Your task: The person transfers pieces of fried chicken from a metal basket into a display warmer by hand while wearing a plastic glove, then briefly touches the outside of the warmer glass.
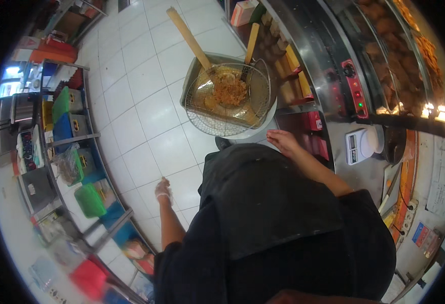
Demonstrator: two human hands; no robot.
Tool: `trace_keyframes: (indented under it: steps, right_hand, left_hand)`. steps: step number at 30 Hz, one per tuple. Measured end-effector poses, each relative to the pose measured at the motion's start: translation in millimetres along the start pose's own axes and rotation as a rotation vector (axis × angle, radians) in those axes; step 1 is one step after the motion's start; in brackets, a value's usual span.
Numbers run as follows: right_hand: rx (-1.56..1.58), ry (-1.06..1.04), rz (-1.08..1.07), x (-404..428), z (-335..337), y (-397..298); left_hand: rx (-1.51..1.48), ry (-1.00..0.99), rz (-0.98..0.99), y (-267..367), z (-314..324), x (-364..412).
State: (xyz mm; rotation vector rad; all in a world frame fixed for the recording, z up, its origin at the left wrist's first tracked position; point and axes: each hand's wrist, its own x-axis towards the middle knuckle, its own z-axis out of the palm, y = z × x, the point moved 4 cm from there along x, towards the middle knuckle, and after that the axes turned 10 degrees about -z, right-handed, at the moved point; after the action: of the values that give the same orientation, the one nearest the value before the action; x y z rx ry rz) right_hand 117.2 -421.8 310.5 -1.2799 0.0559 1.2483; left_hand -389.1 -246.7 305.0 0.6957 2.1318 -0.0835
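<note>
My left hand (163, 190), in a thin clear plastic glove, hangs at my side over the tiled floor. Its fingers are blurred, and I cannot tell whether they hold anything. My bare right hand (282, 141) is held out at my other side with the fingers loosely bent and nothing seen in them. Just ahead of it is a round wire-mesh basket (203, 122) with a long wooden handle (186, 34). Brown crumbly fried food (230, 90) shows in the middle of the basket. A second wooden-handled utensil (251, 42) leans into it. Beneath is a metal pan (186, 81).
Racks with lidded plastic bins (63, 102) line the left. On the right are a steel counter (334, 142), a white kitchen scale (358, 146) and a lit glass food display (393, 57) with a red control panel (354, 88). White floor tiles (142, 114) lie between.
</note>
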Motion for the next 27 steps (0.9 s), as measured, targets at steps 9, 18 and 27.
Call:
trace_keyframes:
  steps: [9,18,27]
  right_hand:
    - [0.15,0.387,0.113,120.7,-1.0,106.5]
    - [-1.133,0.263,0.279,59.8,-80.2,47.8]
    - [-1.208,0.268,-0.155,-6.1,-103.2,-22.9]
  left_hand:
    - [0.158,0.039,0.113,-44.8,-140.8,66.3]
    - [0.416,-0.083,0.494,-17.7,-92.0,107.3]
    - [0.983,-0.203,0.634,-6.2,-35.8,177.8]
